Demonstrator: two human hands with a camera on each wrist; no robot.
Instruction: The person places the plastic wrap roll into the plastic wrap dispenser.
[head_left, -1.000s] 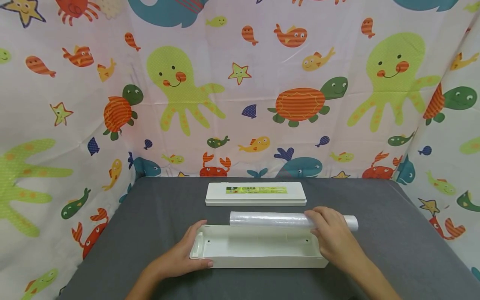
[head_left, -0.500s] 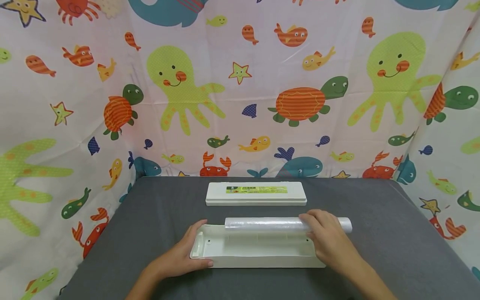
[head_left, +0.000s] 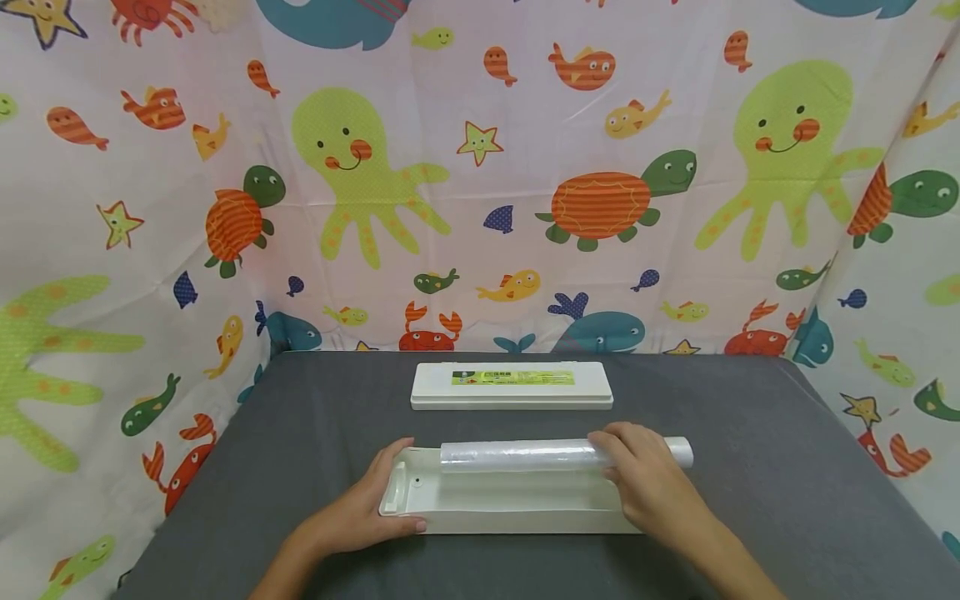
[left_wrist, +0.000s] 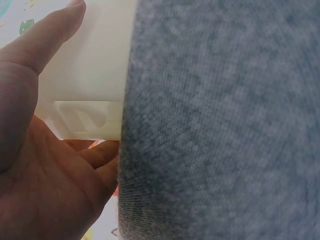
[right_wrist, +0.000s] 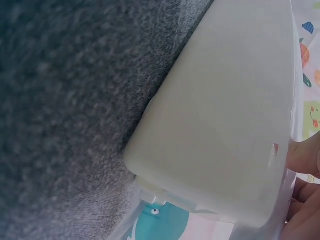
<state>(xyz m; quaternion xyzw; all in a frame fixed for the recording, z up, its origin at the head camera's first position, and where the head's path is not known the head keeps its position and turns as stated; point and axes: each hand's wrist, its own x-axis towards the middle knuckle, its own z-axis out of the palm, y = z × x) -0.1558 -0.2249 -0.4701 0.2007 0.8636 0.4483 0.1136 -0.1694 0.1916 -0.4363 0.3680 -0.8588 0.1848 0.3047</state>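
A long white plastic box [head_left: 517, 522], open at the top, lies across the grey table in the head view. My left hand [head_left: 363, 510] grips its left end, thumb along the front wall and fingers at the back corner. My right hand [head_left: 651, 485] holds a roll of cling film [head_left: 517, 456] near its right end. The roll lies level over the back part of the box, its right end sticking out past my hand. My right hand hides the box's right end. In the right wrist view, the box's outer wall [right_wrist: 215, 115] fills the middle, with fingertips [right_wrist: 302, 156] at the edge.
Behind the box lies a white lid [head_left: 512, 398] with a green and yellow label. The grey cloth-covered table [head_left: 337, 417] reaches back to a curtain [head_left: 480, 208] printed with sea animals, which also hangs at both sides.
My right hand has brought the roll of cling film nearer and to the left, from behind the box to over its back part. My left hand stays on the box.
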